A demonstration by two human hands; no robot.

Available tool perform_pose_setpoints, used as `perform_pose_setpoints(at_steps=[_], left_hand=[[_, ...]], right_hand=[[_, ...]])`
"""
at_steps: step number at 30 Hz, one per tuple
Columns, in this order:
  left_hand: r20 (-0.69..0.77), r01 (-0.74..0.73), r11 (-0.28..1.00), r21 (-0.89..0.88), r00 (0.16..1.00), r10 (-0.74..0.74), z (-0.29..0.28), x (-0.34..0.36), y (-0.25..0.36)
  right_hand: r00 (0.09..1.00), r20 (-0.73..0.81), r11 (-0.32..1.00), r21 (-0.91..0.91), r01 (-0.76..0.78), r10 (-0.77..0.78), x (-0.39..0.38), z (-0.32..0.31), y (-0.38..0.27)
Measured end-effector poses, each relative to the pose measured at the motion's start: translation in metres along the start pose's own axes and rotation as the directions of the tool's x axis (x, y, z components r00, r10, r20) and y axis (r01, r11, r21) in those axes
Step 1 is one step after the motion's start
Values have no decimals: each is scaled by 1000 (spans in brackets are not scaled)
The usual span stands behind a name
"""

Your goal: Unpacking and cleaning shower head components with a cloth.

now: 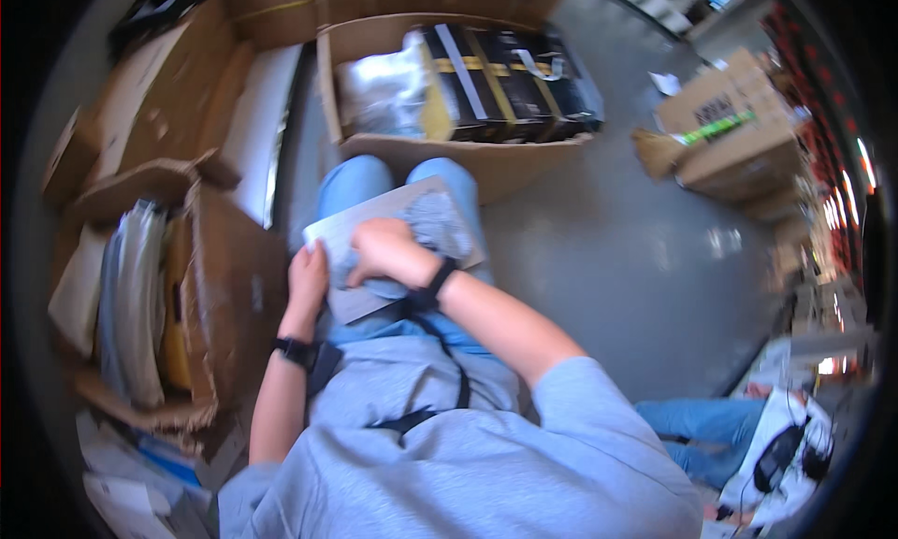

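Observation:
Across my thighs lies a flat, light-grey rectangular package (360, 302), slanted, with a darker mottled grey patch on its upper right part. My left hand (307, 275) grips its left edge, the thumb on top. My right hand (382, 251) is over the middle of the package with its fingers curled down against the surface. What those fingers hold, if anything, is hidden under the hand and slightly blurred.
Beyond my knees stands an open carton (505, 156) with several black-and-gold boxes (477, 81) and a clear plastic bag (382, 92). At left, another open carton (234, 277) holds upright packets (140, 296). A broom (658, 154) and cartons (739, 118) are at right; a person (720, 427) sits lower right.

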State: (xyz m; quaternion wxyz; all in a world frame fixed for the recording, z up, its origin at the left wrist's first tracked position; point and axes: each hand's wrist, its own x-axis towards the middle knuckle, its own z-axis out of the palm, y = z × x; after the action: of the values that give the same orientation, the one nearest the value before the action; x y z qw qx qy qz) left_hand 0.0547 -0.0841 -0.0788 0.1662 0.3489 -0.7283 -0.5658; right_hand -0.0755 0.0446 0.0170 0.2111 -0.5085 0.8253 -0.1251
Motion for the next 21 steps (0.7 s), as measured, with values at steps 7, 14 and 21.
perform_pose_setpoints(at_steps=[7,14,21], left_hand=[[-98,1,999,52,995,4,8,-3,18],[-148,-64,996,64,986,73,9,-4,18],[-126,-60,994,89,989,71,10,-4,7]], right_hand=[[998,25,998,-15,-63,63,-16,-8,-19],[959,-152,971,42,-235,239,52,-18,-12],[968,-86,972,2,-236,235,45,-19,-17]])
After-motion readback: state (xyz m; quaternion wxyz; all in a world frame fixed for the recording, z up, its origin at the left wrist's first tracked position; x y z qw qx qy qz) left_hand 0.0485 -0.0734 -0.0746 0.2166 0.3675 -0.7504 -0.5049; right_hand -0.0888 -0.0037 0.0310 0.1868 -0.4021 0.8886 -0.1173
